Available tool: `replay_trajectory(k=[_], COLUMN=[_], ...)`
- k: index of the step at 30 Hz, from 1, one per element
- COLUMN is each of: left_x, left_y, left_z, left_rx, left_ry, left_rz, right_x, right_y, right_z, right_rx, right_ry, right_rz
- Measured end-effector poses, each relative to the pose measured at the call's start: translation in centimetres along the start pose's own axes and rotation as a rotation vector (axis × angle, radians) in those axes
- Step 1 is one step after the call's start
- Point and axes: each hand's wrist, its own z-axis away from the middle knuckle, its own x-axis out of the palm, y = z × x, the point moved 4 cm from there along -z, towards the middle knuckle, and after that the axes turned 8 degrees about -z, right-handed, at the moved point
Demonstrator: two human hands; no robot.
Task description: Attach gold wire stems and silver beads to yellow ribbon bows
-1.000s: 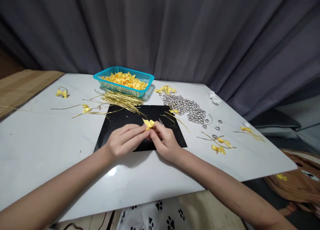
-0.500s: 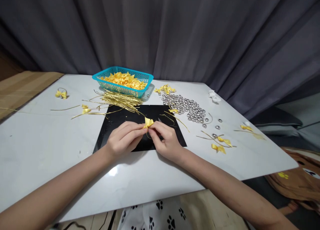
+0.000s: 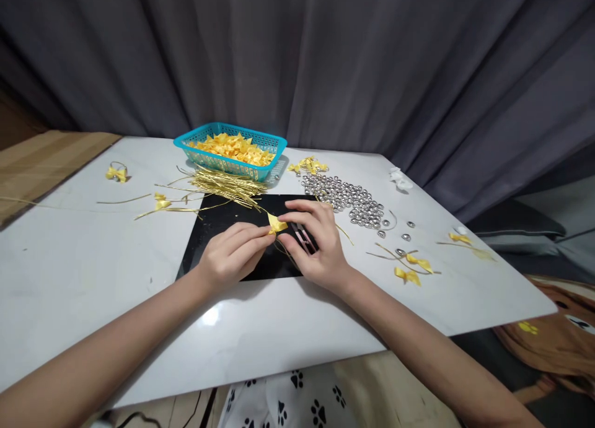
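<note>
My left hand (image 3: 237, 251) pinches a yellow ribbon bow (image 3: 276, 223) over a black mat (image 3: 232, 212). A thin gold wire (image 3: 281, 247) hangs beneath the bow. My right hand (image 3: 321, 245) is open, its thumb and fingers spread, with the fingertips close by the bow's right side; whether they touch it I cannot tell. Between its thumb and fingers a slim pinkish, shiny shape (image 3: 304, 237) shows over the mat, its kind unclear. Beyond the mat lies a bundle of gold wires (image 3: 227, 187). Many silver beads (image 3: 344, 196) are spread at the mat's far right.
A blue basket (image 3: 186, 150) full of yellow bows stands at the back, before a grey curtain. Several loose bows (image 3: 407, 275) and wires lie to the right. Another bow (image 3: 116, 173) is at the far left, near a cardboard piece (image 3: 60, 161). White scraps (image 3: 400, 179) sit back right.
My right hand has let go of the bow; its fingers have spread and moved slightly right and up. My left hand keeps hold of the bow in nearly the same place.
</note>
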Motion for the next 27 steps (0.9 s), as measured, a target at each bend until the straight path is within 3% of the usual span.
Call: replay_trajectory(k=[7,10,17,20,24,27], left_x=[0.2,0.4,2.0,2.1,2.1,2.1], left_y=[0.5,0.6,0.1,-0.3,-0.6,-0.8], left_z=[-0.2,-0.4,0.0,0.2,0.3,0.4], left_rx=[0.044,0.056,0.099,0.078,0.055,0.028], left_ry=[-0.041,-0.066,-0.355,-0.366,-0.34,-0.341], left_rz=[0.035,0.047,0.086,0.086,0.074,0.091], right_x=[0.9,0.8,-1.8,-4.2,-8.5,-11.1], right_y=[0.4,-0.1,0.1,1.9,2.9,2.3], right_z=[-0.3,-0.4,-1.6,-2.1,-3.6,-4.7], right_rx=[-0.02,-0.026,0.23,0.399,0.496,0.686], right_ry=[-0.144,-0.13,0.2,0.319,0.422,0.682], right_rz=[-0.085,-0.097,-0.413,-0.564,-0.72,-0.977])
